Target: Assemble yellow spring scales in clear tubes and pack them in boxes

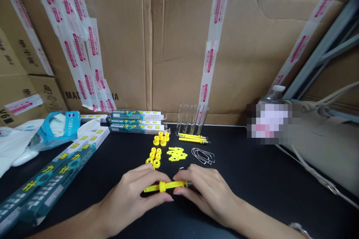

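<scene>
Both hands hold one yellow plastic rod [165, 186] just above the black table [252, 179]. My left hand [131, 198] pinches its left part, near a yellow ring fitted round the rod. My right hand [206, 192] grips the right end, where a dark tip shows. Just beyond the hands lie small yellow caps [155, 157], more yellow caps [162, 138], flat yellow clips [176, 154] and bent wire springs [203, 155]. Farther back rest more yellow rods [193, 139] and clear tubes [192, 118].
Green-and-white long boxes lie stacked at the back [136, 121] and along the left [47, 183]. A blue-and-white bag [53, 129] sits at far left. A cardboard wall [168, 52] closes the back. A bottle [273, 95] and cables [314, 173] stand at right.
</scene>
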`<state>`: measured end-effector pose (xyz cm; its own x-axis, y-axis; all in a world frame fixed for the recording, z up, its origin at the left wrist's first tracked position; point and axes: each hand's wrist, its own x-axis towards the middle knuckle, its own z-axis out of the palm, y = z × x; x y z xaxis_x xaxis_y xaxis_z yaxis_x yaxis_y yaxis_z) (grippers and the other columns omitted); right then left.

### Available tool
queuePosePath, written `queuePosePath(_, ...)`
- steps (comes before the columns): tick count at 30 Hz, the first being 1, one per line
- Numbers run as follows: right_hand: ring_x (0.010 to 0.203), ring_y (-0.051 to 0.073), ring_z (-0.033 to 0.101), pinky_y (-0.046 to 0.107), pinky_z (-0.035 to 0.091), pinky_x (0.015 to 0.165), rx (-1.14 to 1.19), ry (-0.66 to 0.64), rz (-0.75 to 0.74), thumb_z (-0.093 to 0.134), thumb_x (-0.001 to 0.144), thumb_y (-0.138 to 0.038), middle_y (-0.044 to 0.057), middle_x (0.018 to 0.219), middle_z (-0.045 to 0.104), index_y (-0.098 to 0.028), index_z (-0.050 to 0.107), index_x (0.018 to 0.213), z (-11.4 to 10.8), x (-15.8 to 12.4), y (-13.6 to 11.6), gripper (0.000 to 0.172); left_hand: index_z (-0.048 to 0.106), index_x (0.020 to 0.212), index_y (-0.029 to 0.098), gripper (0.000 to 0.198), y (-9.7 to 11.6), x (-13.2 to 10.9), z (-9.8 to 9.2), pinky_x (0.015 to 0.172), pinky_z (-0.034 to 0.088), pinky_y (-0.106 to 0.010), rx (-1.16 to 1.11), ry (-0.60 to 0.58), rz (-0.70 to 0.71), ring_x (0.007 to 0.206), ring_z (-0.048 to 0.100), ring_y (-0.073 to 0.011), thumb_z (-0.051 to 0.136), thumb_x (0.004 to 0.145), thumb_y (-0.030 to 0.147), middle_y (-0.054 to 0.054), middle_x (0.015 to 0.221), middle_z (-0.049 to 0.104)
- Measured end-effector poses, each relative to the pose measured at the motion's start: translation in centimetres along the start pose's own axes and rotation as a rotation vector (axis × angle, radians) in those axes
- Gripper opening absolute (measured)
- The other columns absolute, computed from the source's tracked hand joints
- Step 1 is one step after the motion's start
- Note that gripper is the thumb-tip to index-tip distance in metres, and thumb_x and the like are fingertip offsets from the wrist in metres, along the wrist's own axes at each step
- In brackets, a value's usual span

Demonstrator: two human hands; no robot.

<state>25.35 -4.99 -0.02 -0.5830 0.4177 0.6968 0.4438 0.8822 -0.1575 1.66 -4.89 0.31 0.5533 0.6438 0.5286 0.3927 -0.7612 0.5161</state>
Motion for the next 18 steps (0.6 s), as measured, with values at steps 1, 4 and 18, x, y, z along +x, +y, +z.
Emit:
queuePosePath(1, 0.059, 0.015, 0.059, 0.027, 0.044, 0.052, -0.001, -0.007, -0.005, 0.049, 0.104, -0.033, 0.003, 0.083, 0.072, -0.016, 0.058, 0.106, 0.1, 0.1, -0.1, 0.019, 0.071, 0.104, 0.022, 0.018, 0.0, 0.0, 0.1, 0.073, 0.053, -0.022, 0.000, 0.009, 0.012, 0.073, 0.065, -0.0156, 0.076, 0.087, 0.027, 0.001, 0.085, 0.071)
queuePosePath(4, 0.059, 0.015, 0.060, 0.027, 0.043, 0.051, -0.004, -0.020, -0.008, 0.048, 0.104, -0.034, 0.003, 0.083, 0.071, -0.016, 0.056, 0.109, 0.3, 0.2, -0.2, 0.020, 0.070, 0.105, 0.022, 0.014, 0.1, 0.0, 0.5, 0.075, 0.052, -0.022, -0.022, 0.021, 0.040, 0.075, 0.065, -0.0157, 0.071, 0.091, 0.027, 0.001, 0.084, 0.072)
queuePosePath(18, 0.067, 0.016, 0.056, 0.028, 0.042, 0.059, 0.046, -0.241, 0.425, 0.056, 0.098, -0.033, 0.003, 0.079, 0.061, -0.020, 0.067, 0.083, -7.0, 0.0, 5.0, 0.023, 0.061, 0.100, 0.022, 0.027, -0.3, 0.6, -0.9, 0.065, 0.042, -0.025, -0.389, 0.173, -0.477, 0.066, 0.057, -0.0153, 0.053, 0.096, 0.047, 0.004, 0.067, 0.060)
